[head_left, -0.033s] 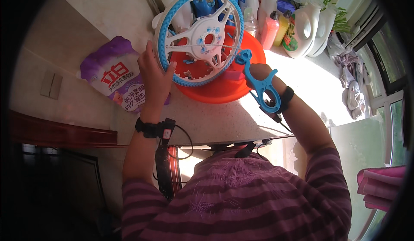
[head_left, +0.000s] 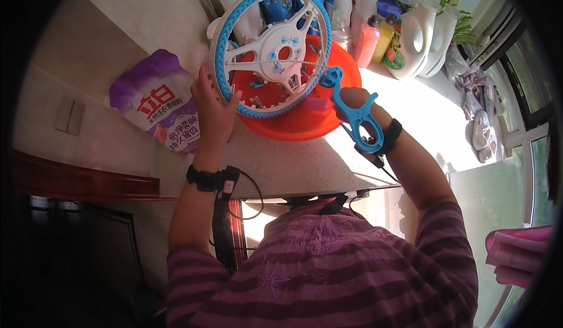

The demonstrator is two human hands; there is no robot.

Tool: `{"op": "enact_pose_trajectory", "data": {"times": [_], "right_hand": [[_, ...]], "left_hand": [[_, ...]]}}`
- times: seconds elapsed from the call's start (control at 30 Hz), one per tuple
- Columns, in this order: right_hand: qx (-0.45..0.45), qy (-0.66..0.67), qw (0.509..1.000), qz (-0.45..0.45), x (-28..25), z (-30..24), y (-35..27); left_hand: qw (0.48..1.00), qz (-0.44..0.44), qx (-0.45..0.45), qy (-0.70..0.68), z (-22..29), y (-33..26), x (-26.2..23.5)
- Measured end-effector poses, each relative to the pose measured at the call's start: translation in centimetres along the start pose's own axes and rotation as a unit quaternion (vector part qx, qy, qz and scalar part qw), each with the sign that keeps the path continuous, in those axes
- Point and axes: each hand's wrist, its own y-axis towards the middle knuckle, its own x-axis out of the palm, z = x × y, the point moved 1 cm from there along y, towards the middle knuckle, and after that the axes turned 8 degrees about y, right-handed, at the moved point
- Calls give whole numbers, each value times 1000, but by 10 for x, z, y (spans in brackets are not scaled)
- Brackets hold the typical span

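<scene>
A round clip hanger (head_left: 290, 55), white with a blue braided rim and printed blue flowers, stands tilted over an orange-red basin (head_left: 305, 130). Small clips show around and behind its ring. My left hand (head_left: 214, 106) grips the rim at its lower left, thumb toward me. A blue plastic hook clamp (head_left: 359, 117), on a pale cord across the hanger, hangs in front of my right hand (head_left: 353, 97) and wrist. My right hand is closed over the basin, with a flat pink piece (head_left: 319, 104) at its fingers. The clamp partly hides those fingers; the pink piece's kind is unclear.
A purple and white detergent bag (head_left: 161, 102) lies on the counter (head_left: 281, 170) at left. Several bottles (head_left: 368, 39) and white jugs (head_left: 415, 38) line the back. Shoes (head_left: 482, 130) stand by the window at right. A pink cloth (head_left: 519, 255) hangs at lower right.
My left hand has slid slightly down and right along the rim. The pink piece at my right fingers has shifted a little. The hanger and blue clamp look nearly unmoved.
</scene>
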Motion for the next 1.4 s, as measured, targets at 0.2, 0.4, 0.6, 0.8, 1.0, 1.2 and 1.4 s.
{"op": "enact_pose_trajectory", "data": {"times": [0.2, 0.4, 0.6, 0.8, 1.0, 1.2, 1.4], "right_hand": [[-137, 154, 978, 33, -3, 3, -21], [24, 49, 990, -127, 38, -2, 27], [1, -63, 996, -60, 36, 20, 31], [15, 113, 993, -16, 30, 24, 16], [-158, 87, 982, 52, 11, 23, -5], [11, -11, 1000, 16, 16, 5, 5], [48, -65, 997, 10, 20, 4, 9]], "left_hand": [[987, -62, -111, -101, -31, -30, 21], [990, -52, -102, -85, -38, -32, 27], [976, -63, -141, -154, -44, -33, 34], [978, -47, -140, -145, -49, -38, 37], [980, -30, -146, -132, -45, -36, 34], [994, -11, -106, -3, -31, -39, 26], [995, 52, -58, 65, -17, -42, 17]]}}
